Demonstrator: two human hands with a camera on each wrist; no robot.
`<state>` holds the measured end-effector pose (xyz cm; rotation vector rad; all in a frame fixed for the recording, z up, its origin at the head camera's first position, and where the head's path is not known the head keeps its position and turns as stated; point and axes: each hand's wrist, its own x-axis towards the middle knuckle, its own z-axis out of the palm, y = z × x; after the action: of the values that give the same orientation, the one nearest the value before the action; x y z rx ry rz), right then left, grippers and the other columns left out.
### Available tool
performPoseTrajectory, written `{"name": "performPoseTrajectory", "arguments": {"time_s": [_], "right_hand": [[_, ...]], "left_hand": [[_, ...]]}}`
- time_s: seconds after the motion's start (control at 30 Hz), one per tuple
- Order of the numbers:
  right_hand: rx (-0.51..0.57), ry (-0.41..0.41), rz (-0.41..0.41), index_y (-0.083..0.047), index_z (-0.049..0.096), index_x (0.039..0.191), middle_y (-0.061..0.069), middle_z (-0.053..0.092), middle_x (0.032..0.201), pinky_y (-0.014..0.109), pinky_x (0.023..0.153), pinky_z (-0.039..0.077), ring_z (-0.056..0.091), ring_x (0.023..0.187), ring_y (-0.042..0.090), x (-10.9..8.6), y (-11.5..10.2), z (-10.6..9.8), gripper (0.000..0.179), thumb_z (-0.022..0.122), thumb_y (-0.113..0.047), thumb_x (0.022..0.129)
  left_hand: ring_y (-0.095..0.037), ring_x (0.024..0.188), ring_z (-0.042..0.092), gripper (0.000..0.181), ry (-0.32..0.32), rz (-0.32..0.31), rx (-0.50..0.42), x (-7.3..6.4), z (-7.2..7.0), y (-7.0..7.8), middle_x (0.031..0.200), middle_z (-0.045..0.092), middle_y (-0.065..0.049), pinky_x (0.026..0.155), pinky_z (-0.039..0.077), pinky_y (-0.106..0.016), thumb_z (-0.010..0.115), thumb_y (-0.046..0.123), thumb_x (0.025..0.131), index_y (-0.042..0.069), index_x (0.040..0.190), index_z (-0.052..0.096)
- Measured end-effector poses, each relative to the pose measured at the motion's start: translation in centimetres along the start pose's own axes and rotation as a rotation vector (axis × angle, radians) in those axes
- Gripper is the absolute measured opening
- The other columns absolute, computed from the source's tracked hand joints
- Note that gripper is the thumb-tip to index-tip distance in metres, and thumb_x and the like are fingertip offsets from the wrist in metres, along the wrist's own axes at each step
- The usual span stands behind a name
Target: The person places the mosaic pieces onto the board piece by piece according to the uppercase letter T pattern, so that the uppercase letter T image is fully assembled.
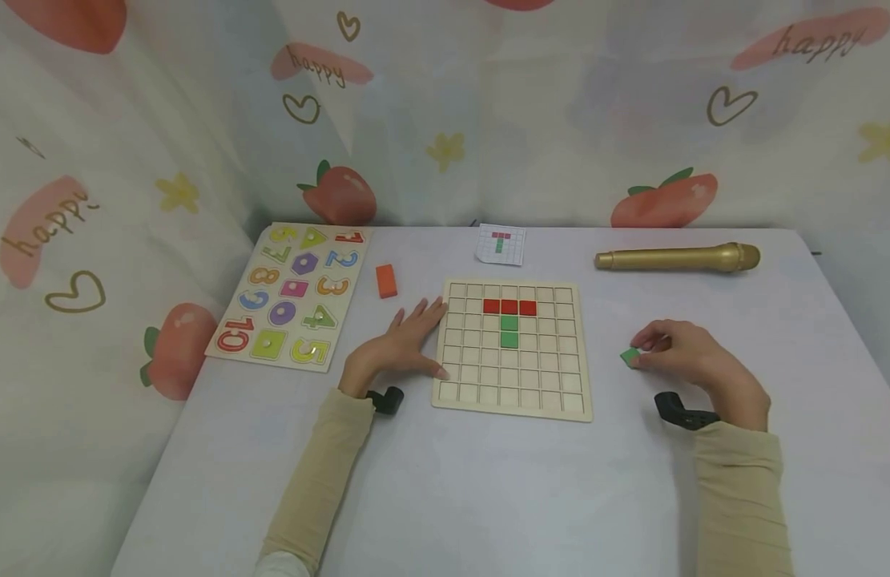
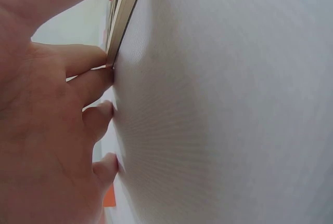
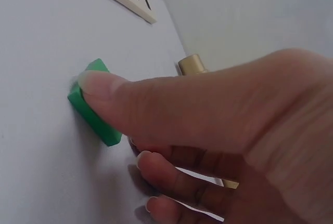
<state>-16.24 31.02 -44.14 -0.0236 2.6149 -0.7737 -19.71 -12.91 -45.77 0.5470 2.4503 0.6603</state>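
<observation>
A pale wooden grid board [image 1: 481, 407] lies in the middle of the table. Three red tiles [image 1: 509, 307] form a row in its upper part, and two green tiles [image 1: 509, 331] run down below the middle one. My left hand [image 1: 396, 346] rests at the board's left edge, fingers spread and thumb on its lower left. Right of the board, my right hand [image 1: 690, 357] pinches a green square tile [image 3: 94, 115] close to the tabletop. In the right wrist view the thumb covers part of this tile.
Behind the board lies a small paper card [image 1: 513, 255] with a red and green T pattern. An orange block [image 1: 386, 281] and a number-and-shape puzzle board [image 1: 318, 264] are at the left. A gold microphone [image 1: 668, 258] lies at the back right, near the patterned curtain [image 1: 545, 144].
</observation>
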Motion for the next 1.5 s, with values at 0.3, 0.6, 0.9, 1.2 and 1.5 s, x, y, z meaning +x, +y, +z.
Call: {"name": "performPoseTrajectory", "arguments": {"time_s": [0.3, 0.6, 0.9, 1.2, 1.5], "right_hand": [[-0.004, 0.026, -0.024, -0.001, 0.067, 0.106, 0.01, 0.066, 0.095, 0.031, 0.075, 0.043, 0.058, 0.093, 0.026, -0.1, -0.9, 0.1, 0.031, 0.078, -0.025, 0.09], [0.029, 0.096, -0.122, -0.004, 0.067, 0.104, 0.01, 0.072, 0.098, 0.032, 0.08, 0.047, 0.063, 0.093, 0.02, 0.4, -2.5, 0.7, 0.025, 0.074, -0.026, 0.094], [0.167, 0.131, -0.214, -0.003, 0.067, 0.114, 0.013, 0.073, 0.104, 0.016, 0.075, 0.053, 0.069, 0.092, 0.014, 1.3, -4.6, 2.4, 0.024, 0.071, -0.02, 0.097], [0.266, 0.061, -0.274, 0.0, 0.067, 0.125, 0.015, 0.075, 0.108, 0.015, 0.079, 0.052, 0.072, 0.094, 0.017, 1.9, -6.1, 3.9, 0.029, 0.068, -0.01, 0.098], [0.327, -0.018, -0.292, 0.002, 0.066, 0.129, 0.013, 0.077, 0.102, 0.017, 0.081, 0.053, 0.073, 0.091, 0.019, 2.0, -7.5, 5.1, 0.035, 0.069, -0.007, 0.096]], "left_hand": [[-0.02, 0.161, -0.01, 0.118, 0.002, 0.005, -0.003, -0.1, 0.1, -0.1, 0.175, 0.0, 0.001, 0.13, -0.011, -0.045, 0.087, 0.038, 0.082, 0.016, 0.167, 0.007], [-0.019, 0.161, -0.01, 0.119, 0.007, -0.002, 0.007, -0.1, 0.0, 0.1, 0.175, 0.0, 0.003, 0.13, -0.011, -0.045, 0.087, 0.039, 0.082, 0.018, 0.167, 0.007], [-0.019, 0.161, -0.011, 0.119, 0.008, -0.004, -0.004, -0.2, 0.1, 0.1, 0.175, 0.0, 0.002, 0.13, -0.012, -0.045, 0.088, 0.038, 0.081, 0.018, 0.167, 0.007], [-0.02, 0.161, -0.01, 0.12, 0.007, 0.003, 0.013, 0.1, 0.2, -0.2, 0.175, 0.0, 0.002, 0.13, -0.012, -0.046, 0.087, 0.04, 0.081, 0.018, 0.167, 0.007], [-0.02, 0.161, -0.011, 0.121, 0.006, 0.007, 0.024, 0.3, 0.3, -0.4, 0.175, -0.001, 0.002, 0.13, -0.012, -0.047, 0.087, 0.041, 0.081, 0.019, 0.167, 0.006]]}}
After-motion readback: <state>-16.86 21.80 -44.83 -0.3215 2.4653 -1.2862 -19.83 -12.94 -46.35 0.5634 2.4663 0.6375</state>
